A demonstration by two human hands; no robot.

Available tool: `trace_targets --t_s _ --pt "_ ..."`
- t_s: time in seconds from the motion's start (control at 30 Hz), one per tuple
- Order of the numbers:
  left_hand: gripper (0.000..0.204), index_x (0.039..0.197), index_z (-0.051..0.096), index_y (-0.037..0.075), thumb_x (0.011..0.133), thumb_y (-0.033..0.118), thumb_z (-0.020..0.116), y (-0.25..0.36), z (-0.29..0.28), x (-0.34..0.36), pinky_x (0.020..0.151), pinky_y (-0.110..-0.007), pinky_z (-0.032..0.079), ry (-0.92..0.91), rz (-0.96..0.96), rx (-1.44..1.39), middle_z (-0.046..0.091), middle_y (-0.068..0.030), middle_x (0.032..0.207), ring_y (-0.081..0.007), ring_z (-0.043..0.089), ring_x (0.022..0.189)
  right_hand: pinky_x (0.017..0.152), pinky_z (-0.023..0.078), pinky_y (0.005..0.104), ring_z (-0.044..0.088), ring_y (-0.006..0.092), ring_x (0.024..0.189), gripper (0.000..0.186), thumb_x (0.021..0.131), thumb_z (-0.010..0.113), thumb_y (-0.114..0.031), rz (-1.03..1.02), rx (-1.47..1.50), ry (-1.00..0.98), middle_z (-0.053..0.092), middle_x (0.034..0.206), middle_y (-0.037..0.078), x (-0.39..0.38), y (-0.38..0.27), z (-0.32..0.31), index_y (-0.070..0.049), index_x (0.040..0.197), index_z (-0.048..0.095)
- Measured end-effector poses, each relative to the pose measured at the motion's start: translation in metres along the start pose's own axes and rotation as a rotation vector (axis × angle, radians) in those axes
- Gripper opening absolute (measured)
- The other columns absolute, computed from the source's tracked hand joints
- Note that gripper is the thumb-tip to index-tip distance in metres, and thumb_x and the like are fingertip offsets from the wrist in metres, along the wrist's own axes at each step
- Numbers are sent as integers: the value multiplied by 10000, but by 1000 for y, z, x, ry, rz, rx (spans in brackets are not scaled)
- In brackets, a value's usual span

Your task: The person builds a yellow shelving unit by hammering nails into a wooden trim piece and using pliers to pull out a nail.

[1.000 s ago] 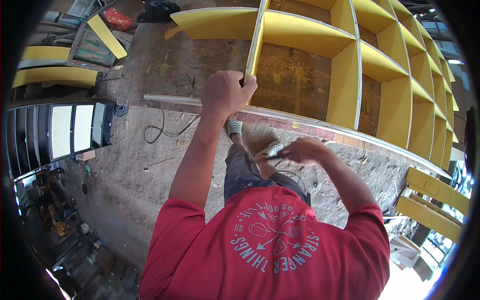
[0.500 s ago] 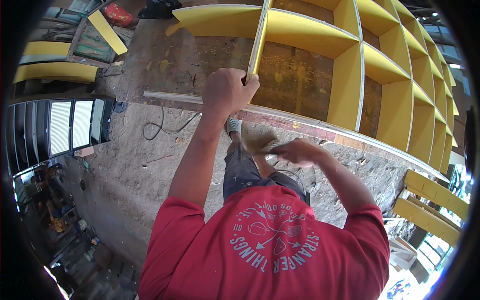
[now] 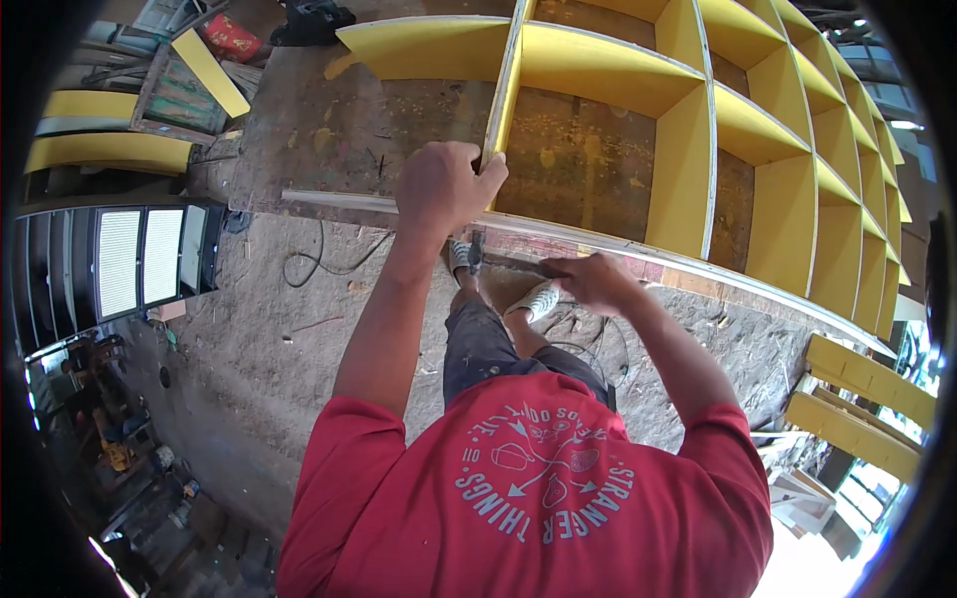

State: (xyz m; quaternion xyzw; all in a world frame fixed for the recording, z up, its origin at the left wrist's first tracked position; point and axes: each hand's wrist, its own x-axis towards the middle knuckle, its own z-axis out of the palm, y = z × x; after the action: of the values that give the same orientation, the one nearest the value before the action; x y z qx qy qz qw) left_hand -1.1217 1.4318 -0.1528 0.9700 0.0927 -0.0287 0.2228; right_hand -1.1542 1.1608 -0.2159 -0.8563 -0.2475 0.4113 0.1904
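Note:
My left hand [image 3: 439, 189] is closed round the near end of a yellow divider panel [image 3: 505, 95], thumb on its right side. That end meets a long pale strip [image 3: 598, 237] along the near edge of the yellow grid frame [image 3: 683, 179]. Below the strip my right hand [image 3: 601, 286] is shut on the handle of a hammer [image 3: 518, 264]. The hammer's head points left and sits just short of the strip, beneath my left hand. Whether it touches the strip I cannot tell.
The frame lies on a paint-spotted worktable [image 3: 309, 149]. At left are a slatted dark cabinet [image 3: 120, 254] and curved yellow boards [image 3: 110, 152]. More yellow boards [image 3: 857, 434] stand at lower right. A dark cable [image 3: 319, 261] lies on the rough floor.
The hammer's head has swung up from near my legs toward the strip, and my right hand has shifted slightly. My left hand keeps its hold on the divider panel.

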Motion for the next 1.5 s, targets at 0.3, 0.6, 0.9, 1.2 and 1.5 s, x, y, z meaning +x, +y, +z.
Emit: trace_targets --t_s 0.3,0.6,0.9,1.2,1.5 --pt "458 796 782 43 909 479 697 2 1 3 712 -540 577 27 36 -13 717 -227 734 -443 728 743 829 577 515 748 411 918 436 1051 621 -391 6 -62 30 767 1175 157 10 23 19 -240 1458 658" --pt "452 800 784 48 908 478 698 0 0 6 713 -541 578 20 16 -10 721 -223 746 -440 730 750 903 582 504 729 407 1093 450 1078 591 -310 -104 51 -30 754 1276 121 10 29 7 -223 1520 586" --pt "459 785 774 44 909 479 697 2 -2 3 703 -538 575 12 12 -10 716 -220 733 -437 731 745 1033 535 492 695 377 1194 479 1063 619 -388 81 90 -111 741 1279 154 6 8 -1 -286 1529 585" --pt "471 779 766 26 905 474 700 1 1 6 705 -540 574 18 26 -25 707 -237 728 -450 724 742 995 543 487 705 392 1168 405 1037 668 -295 -152 -171 -235 754 1239 174 8 23 14 -177 1425 681" --pt "452 790 773 46 896 480 707 3 1 7 694 -538 573 27 23 -36 710 -230 737 -449 722 744 1005 557 473 719 408 1109 455 1064 642 -292 -251 348 134 744 1254 189 19 54 31 -166 1500 614"
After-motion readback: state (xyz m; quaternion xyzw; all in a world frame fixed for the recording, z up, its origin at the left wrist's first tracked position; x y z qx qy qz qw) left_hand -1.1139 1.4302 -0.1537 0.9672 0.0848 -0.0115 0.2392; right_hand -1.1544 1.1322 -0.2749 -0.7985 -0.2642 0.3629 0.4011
